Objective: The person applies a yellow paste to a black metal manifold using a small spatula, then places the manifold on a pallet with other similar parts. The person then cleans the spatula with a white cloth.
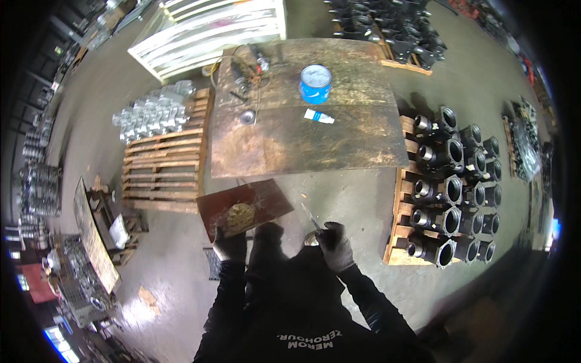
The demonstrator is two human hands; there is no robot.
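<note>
My left hand (230,244), in a grey glove, grips the near left edge of a reddish-brown board (266,196). A lumpy heap of yellowish paste (241,216) lies on the board, which is held in front of my knees. My right hand (336,245), also gloved, is closed around a thin, pale-bladed tool (310,213). Its blade points away from me and to the left, apart from the board. Just left of the right hand, a small round metal thing (311,239) shows in part; the hand and my clothing hide the rest.
Ahead stands a worn wooden table (272,142) with a blue tin (316,85), a white tube (319,116) and power tools (241,77). Pallets with dark metal castings (445,187) stand at right, and a pallet with silvery castings (154,115) at left. Behind is a white rack (206,36).
</note>
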